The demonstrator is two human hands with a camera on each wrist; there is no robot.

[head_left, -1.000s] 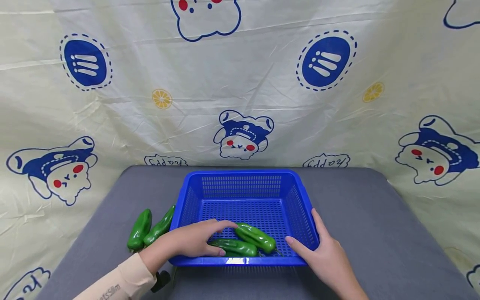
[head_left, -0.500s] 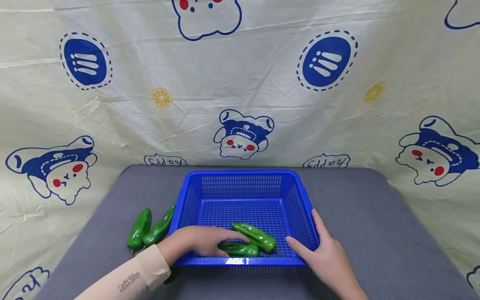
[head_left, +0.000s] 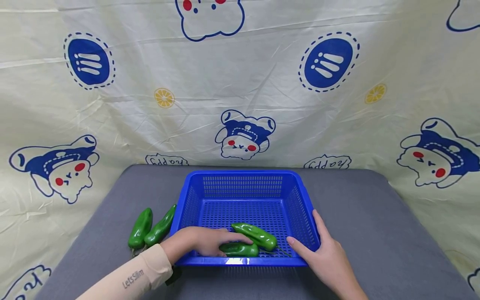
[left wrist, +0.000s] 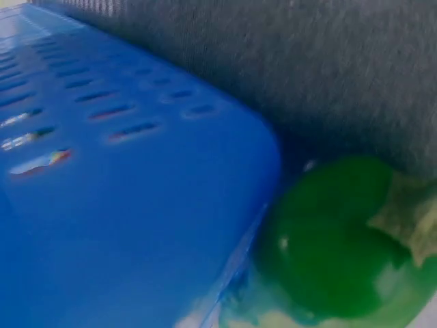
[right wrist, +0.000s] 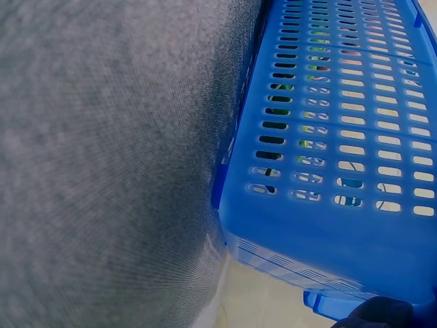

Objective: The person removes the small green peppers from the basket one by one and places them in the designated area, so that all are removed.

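Observation:
In the head view a blue plastic basket (head_left: 240, 173) with slotted walls stands on the grey table. Inside, along its front, lie two glossy green peppers: a rear one (head_left: 255, 234) and a front one (head_left: 241, 250). My left hand (head_left: 210, 241) reaches over the front left corner and grips the front pepper's left end, its index finger lying along the top. The thumb is mostly hidden. My right hand (head_left: 330, 254) holds the basket's front right corner, thumb over the rim and fingers along the outer side. The right wrist view shows the basket's slotted outer wall (right wrist: 328, 225).
Two more green peppers, an outer one (head_left: 141, 228) and an inner one (head_left: 161, 229), lie on the table (head_left: 348, 200) left of the basket, beside my left forearm. A printed cloth (head_left: 262, 96) hangs behind the table.
My left hand has slid right and settled over the front pepper, its index finger now farther along it. The right hand and the basket have stayed put.

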